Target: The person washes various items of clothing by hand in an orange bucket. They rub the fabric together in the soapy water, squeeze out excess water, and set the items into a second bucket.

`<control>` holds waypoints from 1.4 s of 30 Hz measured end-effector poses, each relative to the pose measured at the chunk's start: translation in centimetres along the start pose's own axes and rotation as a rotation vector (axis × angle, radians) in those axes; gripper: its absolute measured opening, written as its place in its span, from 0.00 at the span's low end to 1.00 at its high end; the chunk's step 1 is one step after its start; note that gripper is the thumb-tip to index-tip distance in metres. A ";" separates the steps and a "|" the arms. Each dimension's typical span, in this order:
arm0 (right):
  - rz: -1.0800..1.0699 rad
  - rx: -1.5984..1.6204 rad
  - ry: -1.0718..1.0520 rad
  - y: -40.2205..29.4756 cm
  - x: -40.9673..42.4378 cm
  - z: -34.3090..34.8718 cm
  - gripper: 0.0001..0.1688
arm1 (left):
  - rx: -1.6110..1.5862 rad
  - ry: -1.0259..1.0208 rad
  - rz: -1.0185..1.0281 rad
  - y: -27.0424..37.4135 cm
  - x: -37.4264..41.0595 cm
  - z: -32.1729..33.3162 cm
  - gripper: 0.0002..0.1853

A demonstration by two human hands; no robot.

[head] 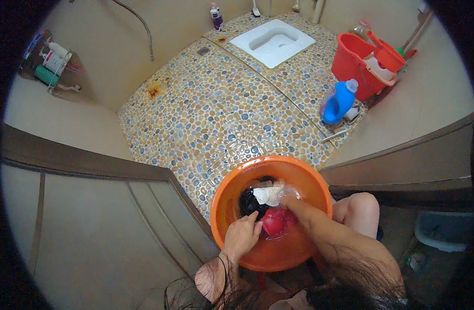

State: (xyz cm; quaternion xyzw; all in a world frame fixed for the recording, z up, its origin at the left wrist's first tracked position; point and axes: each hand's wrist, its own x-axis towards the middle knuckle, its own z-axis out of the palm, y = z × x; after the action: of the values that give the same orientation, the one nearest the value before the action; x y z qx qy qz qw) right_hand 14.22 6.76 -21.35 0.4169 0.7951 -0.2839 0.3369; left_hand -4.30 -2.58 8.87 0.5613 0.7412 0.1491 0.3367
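An orange plastic basin [273,261] with water in it stands before me. Black cloth [249,201], a whitish cloth [268,195] and a red cloth item [274,223] lie in the water. My left hand [242,234] is over the basin's left side, its fingertips between the black cloth and the red item; whether it grips either is unclear. My right hand [289,200] reaches into the water beside the whitish cloth, above the red item in the picture. Its fingers are blurred by splashing water, so its hold cannot be made out.
A blue detergent bottle [339,102] and a red bucket [347,62] with a red dipper [388,56] stand at the right wall. Beyond on the pebble floor [206,112] is a white squat toilet [273,58]. A door [105,217] is at the left, a wall rack [50,87] farther up.
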 end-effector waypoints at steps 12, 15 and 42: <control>-0.490 2.095 -0.090 -7.7 -10.8 -14.2 0.11 | -0.634 -0.176 -0.431 -6.4 4.0 9.2 0.42; -0.629 2.188 -0.199 -7.4 -16.6 -17.4 0.11 | -1.173 -0.324 -0.773 -2.4 3.2 8.8 0.47; -0.891 0.522 0.996 -13.1 -24.1 -14.4 0.12 | -2.090 -0.090 -0.086 -7.1 4.7 9.5 0.16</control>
State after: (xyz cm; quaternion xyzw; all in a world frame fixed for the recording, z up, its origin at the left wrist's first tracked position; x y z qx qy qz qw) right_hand 8.96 -0.55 8.29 0.1997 0.8552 -0.3513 -0.3247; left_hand -3.89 -2.01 -3.86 -0.0312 0.2493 0.6823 0.6865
